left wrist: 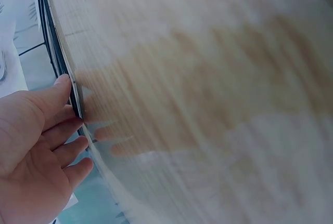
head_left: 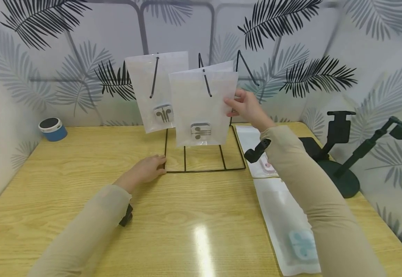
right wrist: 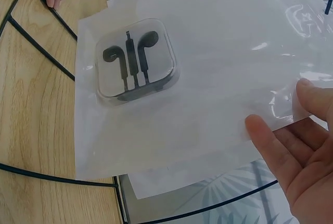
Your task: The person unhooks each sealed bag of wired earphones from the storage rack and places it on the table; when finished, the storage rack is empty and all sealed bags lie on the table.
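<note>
A black wire display rack (head_left: 204, 170) stands on the wooden table. My left hand (head_left: 144, 170) holds the front left corner of its base; the left wrist view shows thumb and fingertips at the dark wire. From a hook in the rack's middle hangs a white plastic bag (head_left: 204, 107) with boxed earphones (right wrist: 136, 60) inside, and my right hand (head_left: 247, 105) pinches its right edge. Part of another white bag shows behind it. On the left hook hangs a white bag (head_left: 149, 84), also with boxed earphones. The right hook (head_left: 247, 65) carries no bag.
More white bags lie along the table's right side, one with a light blue case (head_left: 303, 244) inside. Behind them stands a dark green stand (head_left: 339, 177) with a jointed arm. A blue round container (head_left: 53, 129) sits at the back left.
</note>
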`<state>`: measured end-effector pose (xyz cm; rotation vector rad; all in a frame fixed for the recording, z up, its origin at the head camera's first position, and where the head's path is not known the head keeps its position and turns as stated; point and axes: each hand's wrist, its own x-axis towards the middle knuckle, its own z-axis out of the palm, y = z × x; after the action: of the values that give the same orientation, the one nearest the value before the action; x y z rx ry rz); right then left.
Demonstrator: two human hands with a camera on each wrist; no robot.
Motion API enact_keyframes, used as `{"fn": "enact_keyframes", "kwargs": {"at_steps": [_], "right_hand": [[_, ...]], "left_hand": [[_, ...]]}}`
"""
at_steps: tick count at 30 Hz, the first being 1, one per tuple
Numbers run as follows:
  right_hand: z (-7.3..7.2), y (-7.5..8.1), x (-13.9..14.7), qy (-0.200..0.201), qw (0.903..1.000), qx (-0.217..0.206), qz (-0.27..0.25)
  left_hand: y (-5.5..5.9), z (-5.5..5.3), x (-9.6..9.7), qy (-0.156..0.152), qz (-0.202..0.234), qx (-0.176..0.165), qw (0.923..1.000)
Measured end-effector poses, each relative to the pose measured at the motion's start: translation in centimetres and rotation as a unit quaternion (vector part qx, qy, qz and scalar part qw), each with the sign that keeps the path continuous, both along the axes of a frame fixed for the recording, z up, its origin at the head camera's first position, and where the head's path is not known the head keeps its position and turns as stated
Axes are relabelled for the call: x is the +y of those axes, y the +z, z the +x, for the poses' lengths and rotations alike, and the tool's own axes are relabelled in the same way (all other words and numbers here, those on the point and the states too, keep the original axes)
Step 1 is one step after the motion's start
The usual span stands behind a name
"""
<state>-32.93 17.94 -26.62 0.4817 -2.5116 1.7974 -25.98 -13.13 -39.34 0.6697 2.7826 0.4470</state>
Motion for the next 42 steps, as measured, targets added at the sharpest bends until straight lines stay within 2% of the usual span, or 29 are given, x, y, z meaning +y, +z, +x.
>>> {"fn": "enact_keyframes", "kwargs": {"at_steps": [11, 22, 30, 42], "right_hand": [[0.4, 0.0, 0.2, -0.009, 0.9999, 0.008, 0.003], [0.9, -0.3, 0.5, -0.014, 0.9997, 0.008, -0.019], [1.9, -0.1, 0.7, -0.016, 0.9998, 0.011, 0.001], [3.5, -0.3, 1.0, -0.001, 0.9998, 0.016, 0.015]], "left_hand": [[-0.1, -0.1, 0.0, 0.002, -0.002, 0.005, 1.0], [0.0, -0.2, 0.1, -0.004, -0.003, 0.011, 0.9999], [-0.3, -0.3, 0.0, 0.0, -0.005, 0.009, 0.9999], [-0.1, -0.2, 0.0, -0.003, -0.008, 0.003, 1.0]]}}
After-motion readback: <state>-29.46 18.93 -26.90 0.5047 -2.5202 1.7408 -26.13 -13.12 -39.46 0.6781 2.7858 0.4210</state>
